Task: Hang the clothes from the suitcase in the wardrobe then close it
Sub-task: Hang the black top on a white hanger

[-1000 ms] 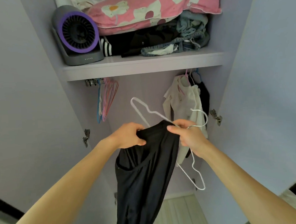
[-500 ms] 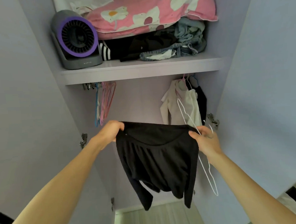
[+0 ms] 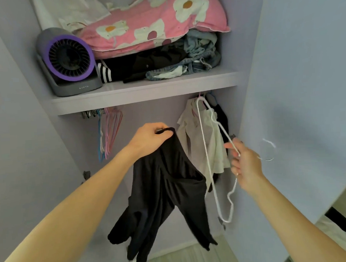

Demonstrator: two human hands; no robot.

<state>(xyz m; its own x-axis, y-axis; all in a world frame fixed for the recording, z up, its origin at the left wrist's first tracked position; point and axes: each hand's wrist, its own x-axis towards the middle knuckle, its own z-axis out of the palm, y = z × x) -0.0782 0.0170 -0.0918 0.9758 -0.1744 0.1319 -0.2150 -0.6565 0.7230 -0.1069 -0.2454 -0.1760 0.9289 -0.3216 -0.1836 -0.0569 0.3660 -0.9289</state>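
A black long-sleeved top [image 3: 167, 193] hangs limp in front of the open wardrobe, pinched at its collar by my left hand [image 3: 150, 137]. My right hand [image 3: 244, 163] grips a white wire hanger [image 3: 207, 161] near its neck, off to the right of the top. The hanger stands almost upright, one end up by the rail, the other end low, with its hook [image 3: 269, 149] poking right. Hanger and top are apart. The suitcase is out of view.
A white garment [image 3: 196, 141] and a dark one [image 3: 221, 116] hang at the rail's right end. Empty pink and blue hangers [image 3: 110, 132] hang at its left. The shelf [image 3: 146, 92] above holds a purple-ringed fan [image 3: 68, 60], folded clothes and a pink floral pillow [image 3: 154, 23]. Both wardrobe doors [image 3: 298, 84] stand open.
My right hand has let go of the black top and now holds only the hanger, tilted upright. The top, spread between both hands before, now dangles from my left hand alone.
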